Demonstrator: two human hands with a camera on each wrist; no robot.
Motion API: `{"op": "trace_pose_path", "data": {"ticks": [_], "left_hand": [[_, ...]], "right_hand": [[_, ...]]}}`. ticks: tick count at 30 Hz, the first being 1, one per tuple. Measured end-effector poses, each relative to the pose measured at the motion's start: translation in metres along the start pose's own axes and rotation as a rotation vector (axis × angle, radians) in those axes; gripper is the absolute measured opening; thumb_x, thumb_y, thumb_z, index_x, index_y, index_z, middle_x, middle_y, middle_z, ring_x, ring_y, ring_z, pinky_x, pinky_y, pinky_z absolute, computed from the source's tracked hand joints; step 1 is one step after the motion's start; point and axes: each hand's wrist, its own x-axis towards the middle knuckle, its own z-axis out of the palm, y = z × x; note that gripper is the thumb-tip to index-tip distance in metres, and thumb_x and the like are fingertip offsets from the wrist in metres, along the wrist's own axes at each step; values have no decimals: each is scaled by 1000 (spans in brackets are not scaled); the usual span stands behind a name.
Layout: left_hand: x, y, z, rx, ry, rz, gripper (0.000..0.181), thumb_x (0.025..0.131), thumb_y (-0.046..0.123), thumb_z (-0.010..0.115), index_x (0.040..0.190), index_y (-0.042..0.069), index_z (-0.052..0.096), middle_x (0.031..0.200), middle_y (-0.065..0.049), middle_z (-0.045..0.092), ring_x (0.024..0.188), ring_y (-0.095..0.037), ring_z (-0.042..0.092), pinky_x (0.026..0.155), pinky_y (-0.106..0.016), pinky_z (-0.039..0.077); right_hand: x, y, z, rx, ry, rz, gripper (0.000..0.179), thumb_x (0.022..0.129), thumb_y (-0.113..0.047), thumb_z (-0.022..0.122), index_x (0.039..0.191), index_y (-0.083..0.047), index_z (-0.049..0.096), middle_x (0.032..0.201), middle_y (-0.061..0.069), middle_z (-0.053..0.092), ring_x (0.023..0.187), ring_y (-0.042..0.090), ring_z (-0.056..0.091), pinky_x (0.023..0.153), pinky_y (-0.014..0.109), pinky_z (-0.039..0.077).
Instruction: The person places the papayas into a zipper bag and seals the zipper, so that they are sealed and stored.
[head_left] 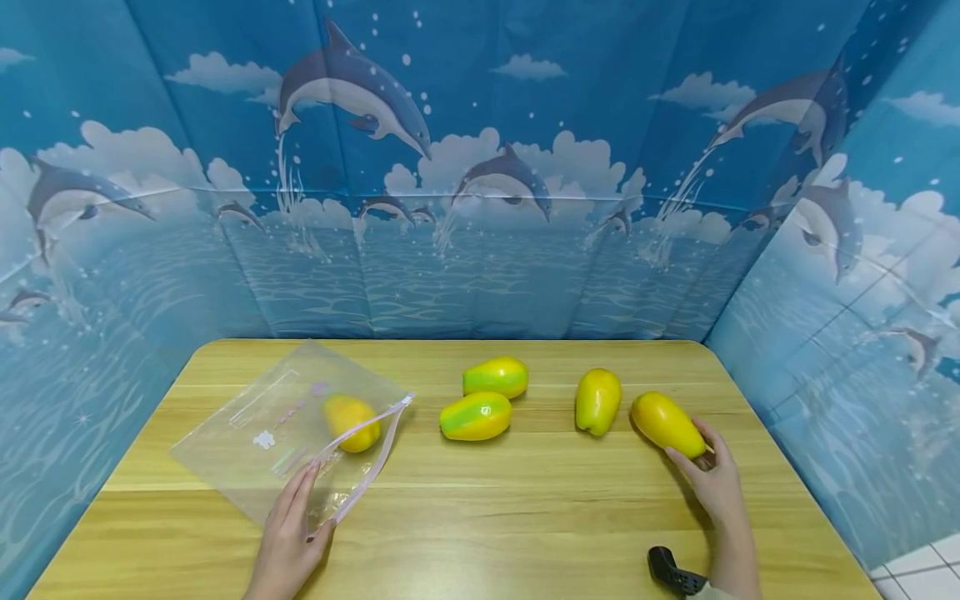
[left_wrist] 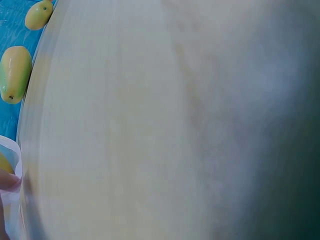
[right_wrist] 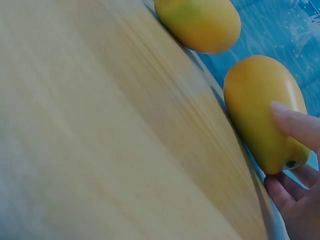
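At the table's right, my right hand [head_left: 716, 479] grips the narrow end of a yellow papaya [head_left: 667, 423], thumb on one side and fingers on the other. The right wrist view shows that papaya [right_wrist: 262, 112] with the thumb [right_wrist: 295, 122] across it. My left hand [head_left: 288, 529] pinches the mouth of a see-through zip bag [head_left: 225, 442] lying on the left. Its lilac zip edges stand apart, with a white slider at the far corner. One yellow papaya [head_left: 351, 422] is inside the bag. In the left wrist view, a fingertip [left_wrist: 10, 181] touches the bag's rim.
Two green-streaked papayas, a farther one [head_left: 497, 377] and a nearer one [head_left: 476, 417], lie mid-table. Another papaya [head_left: 597, 402] lies left of the gripped one. A black strap-like piece [head_left: 671, 571] is by the right wrist. A dolphin-print curtain [head_left: 480, 275] borders the wooden table [head_left: 480, 517].
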Motion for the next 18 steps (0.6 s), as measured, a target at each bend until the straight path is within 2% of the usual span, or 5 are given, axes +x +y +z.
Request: {"op": "trace_pose_path", "data": {"ticks": [3,7,15,18], "left_hand": [[0,0,0,-3,-9,-6,100,39,-11,80,131,-9,40,128,-26,44,130,1,21,109,-12,15],[-1,0,0,-9,-15,-8,99,42,-9,79,132,-8,39,128,-26,44,129,0,20,109,-12,15],[-1,0,1,-6,-7,2,98,42,-8,79,132,-9,40,129,-25,44,129,0,21,109,-13,15],[-2,-1,1,-5,-1,11,98,42,-9,79,131,-10,40,128,-25,44,130,1,20,109,-13,15]], "right_hand": [[1,1,2,12,29,14,62,87,-18,63,138,-1,32,120,2,40,90,-9,40,76,-3,34],[2,1,3,32,73,74,62,86,-21,64,138,-4,36,114,-9,41,87,-8,42,74,-3,35],[2,-11,4,151,130,182,64,82,-25,68,138,-11,40,110,-16,43,89,-7,45,73,-2,40],[1,-22,3,237,133,199,64,81,-24,69,138,-13,41,113,-12,45,92,-3,46,73,-1,42]]}}
